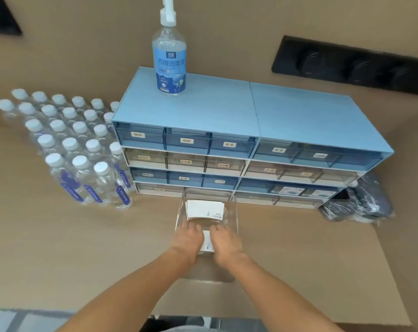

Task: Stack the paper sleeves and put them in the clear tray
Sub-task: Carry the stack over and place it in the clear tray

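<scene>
White paper sleeves sit as a stack in the near half of the clear tray, pinched between both hands. Left hand presses the stack's 9 o'clock edge, right hand its 3 o'clock edge, fingers curled around it. A second stack lies flat at 12 o'clock in the tray. Judged light, thin and prone to fanning out; grip is best kept square on the opposite edges. Drawer unit stands just beyond; bottles at 10 o'clock.
</scene>
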Motion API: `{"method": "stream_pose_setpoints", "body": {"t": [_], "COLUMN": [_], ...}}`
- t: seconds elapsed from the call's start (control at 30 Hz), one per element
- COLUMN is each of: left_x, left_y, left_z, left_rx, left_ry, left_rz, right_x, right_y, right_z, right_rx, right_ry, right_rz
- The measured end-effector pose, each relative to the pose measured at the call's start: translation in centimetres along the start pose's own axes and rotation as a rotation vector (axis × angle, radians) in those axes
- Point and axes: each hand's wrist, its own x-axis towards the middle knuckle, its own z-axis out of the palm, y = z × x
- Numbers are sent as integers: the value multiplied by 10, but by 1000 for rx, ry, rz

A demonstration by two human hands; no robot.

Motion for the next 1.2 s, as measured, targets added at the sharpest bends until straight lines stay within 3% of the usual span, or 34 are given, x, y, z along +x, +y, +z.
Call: {"method": "stream_pose_setpoints", "body": {"t": [0.27,0.47,0.6,0.73,0.93,1.03,1.13,1.2], "left_x": [20,23,17,-3,-28,-31,-24,-16], "left_y": [3,5,-7,-58,-65,-45,-22,-13], "left_z": [-3,0,-16,-39,-28,-15,-12,-11], "left_rx": [78,63,-127,-660,-714,-485,-138,-32], "left_ry": [9,1,-10,54,83,179,171,101], "left_rz": [-37,-28,22,-13,-71,-84,-21,-25], "right_x": [14,17,12,-2,-18,-21,-17,-12], "right_y": [4,4,20,62,72,62,46,38], "right_z": [12,7,-7,-25,-17,-9,-5,-4], "right_rx": [-80,-97,157,592,706,563,185,11], "right_ry": [73,2,-35,105,306,325,152,53], "right_rz": [39,-6,-105,-92,-44,-80,-172,-151]}}
